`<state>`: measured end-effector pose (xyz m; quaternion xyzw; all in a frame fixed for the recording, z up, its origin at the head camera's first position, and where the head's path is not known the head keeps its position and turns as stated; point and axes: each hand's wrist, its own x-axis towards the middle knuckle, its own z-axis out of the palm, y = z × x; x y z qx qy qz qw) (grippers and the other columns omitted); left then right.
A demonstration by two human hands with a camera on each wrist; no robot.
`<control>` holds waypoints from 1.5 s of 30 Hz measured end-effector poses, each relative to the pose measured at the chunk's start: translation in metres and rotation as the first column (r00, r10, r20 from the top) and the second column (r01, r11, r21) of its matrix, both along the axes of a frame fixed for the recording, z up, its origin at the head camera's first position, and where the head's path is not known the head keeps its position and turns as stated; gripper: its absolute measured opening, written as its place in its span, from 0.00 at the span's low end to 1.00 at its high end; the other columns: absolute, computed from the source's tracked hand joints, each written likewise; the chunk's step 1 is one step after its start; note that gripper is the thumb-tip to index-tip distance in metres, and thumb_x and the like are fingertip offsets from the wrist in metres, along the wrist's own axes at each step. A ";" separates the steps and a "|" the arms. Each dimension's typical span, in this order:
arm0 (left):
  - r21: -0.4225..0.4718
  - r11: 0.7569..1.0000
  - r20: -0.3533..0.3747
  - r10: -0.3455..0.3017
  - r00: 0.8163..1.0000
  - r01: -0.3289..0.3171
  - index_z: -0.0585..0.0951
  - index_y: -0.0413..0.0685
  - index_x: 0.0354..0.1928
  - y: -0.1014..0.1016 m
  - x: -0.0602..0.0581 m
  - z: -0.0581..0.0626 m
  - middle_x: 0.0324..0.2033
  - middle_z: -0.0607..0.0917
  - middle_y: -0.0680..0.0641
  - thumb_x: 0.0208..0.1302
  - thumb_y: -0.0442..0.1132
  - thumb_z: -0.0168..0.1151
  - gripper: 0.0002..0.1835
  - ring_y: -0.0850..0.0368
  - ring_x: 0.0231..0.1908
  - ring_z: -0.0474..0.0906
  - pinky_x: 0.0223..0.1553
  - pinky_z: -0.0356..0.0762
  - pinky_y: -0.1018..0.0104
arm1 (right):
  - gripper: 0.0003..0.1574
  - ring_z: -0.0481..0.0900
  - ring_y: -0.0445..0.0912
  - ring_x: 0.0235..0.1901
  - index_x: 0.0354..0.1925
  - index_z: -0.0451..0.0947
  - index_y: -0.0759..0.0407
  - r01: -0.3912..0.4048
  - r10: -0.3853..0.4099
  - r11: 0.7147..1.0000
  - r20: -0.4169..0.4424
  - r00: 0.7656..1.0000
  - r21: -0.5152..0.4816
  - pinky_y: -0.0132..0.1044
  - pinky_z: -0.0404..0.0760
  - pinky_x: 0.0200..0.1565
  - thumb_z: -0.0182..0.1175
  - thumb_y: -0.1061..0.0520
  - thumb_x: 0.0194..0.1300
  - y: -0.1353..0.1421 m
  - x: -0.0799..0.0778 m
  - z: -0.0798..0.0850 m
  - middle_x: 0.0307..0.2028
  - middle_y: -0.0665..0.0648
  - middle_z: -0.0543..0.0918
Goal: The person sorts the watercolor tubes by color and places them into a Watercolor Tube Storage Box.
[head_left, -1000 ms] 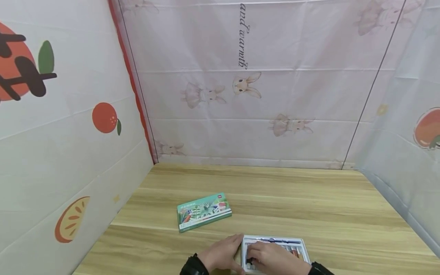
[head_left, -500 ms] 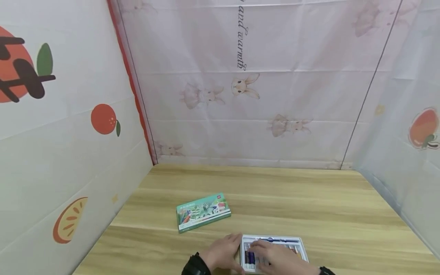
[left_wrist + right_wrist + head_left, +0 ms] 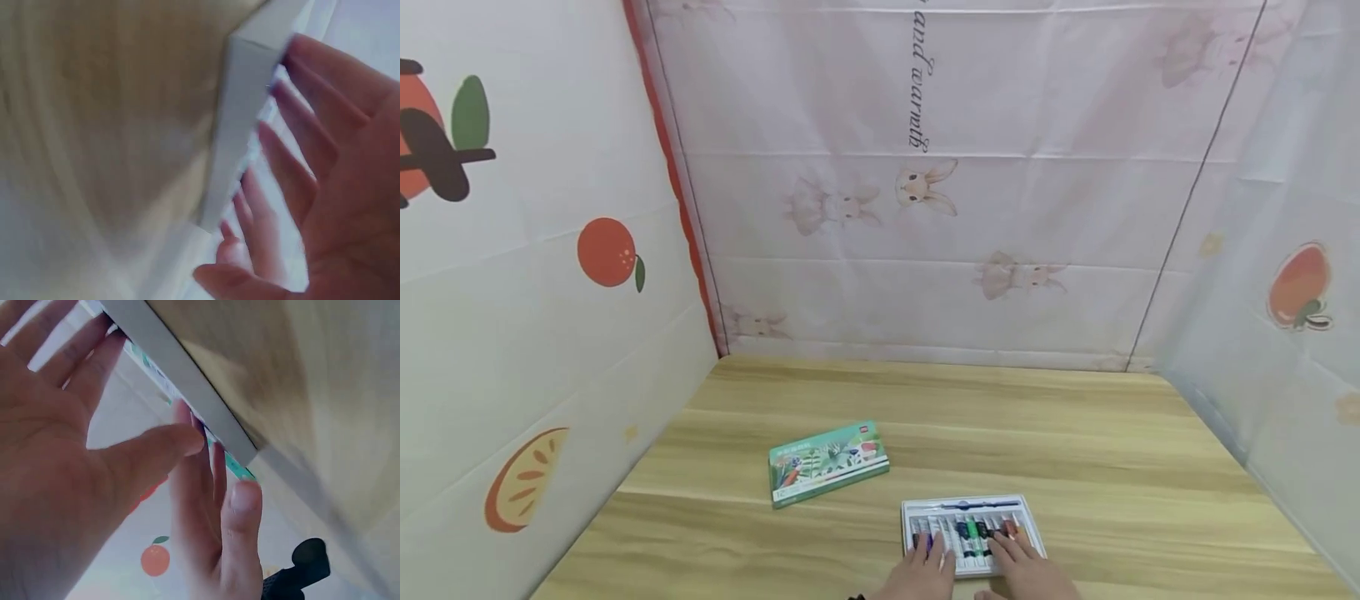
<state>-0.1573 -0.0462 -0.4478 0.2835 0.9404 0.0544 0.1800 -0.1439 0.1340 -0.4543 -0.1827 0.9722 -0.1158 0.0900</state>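
A shallow white tray (image 3: pixel 1036 535) lies near the front of the table, holding a row of paint tubes (image 3: pixel 973 533) in several colours. Along its far side lies a dark blue paintbrush (image 3: pixel 981 505). My left hand (image 3: pixel 921 571) rests its outstretched fingers over the tubes at the left end. On the right, my right hand (image 3: pixel 1030 571) spreads straight fingers over the tubes there. From the left wrist, the left palm (image 3: pixel 337 144) appears beside the tray's side wall (image 3: pixel 240 119). The right palm (image 3: pixel 56 437) shows in the right wrist view. Neither hand grips anything.
A green box (image 3: pixel 829 463) with a plant picture lies left of the tray and farther back. Bare wooden table (image 3: pixel 1075 433) stretches behind the tray. Printed cloth walls (image 3: pixel 1045 200) enclose the back and both sides. A black wrist strap (image 3: pixel 303 569) shows low in the right wrist view.
My right hand has moved from the tray's left end to its right. My left hand has left the tray's left edge and lies over the tubes. The tray sits slightly farther away.
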 end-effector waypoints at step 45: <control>0.012 0.993 -0.438 0.109 0.892 -0.115 0.73 0.40 0.45 0.029 -0.047 -0.003 0.45 0.70 0.45 0.42 0.60 0.55 0.34 0.50 0.47 0.63 0.39 0.68 0.61 | 0.37 0.68 0.58 0.38 0.43 0.71 0.69 0.030 -0.027 1.000 -0.414 0.910 0.001 0.48 0.65 0.41 0.59 0.42 0.41 -0.020 -0.056 -0.007 0.37 0.63 0.69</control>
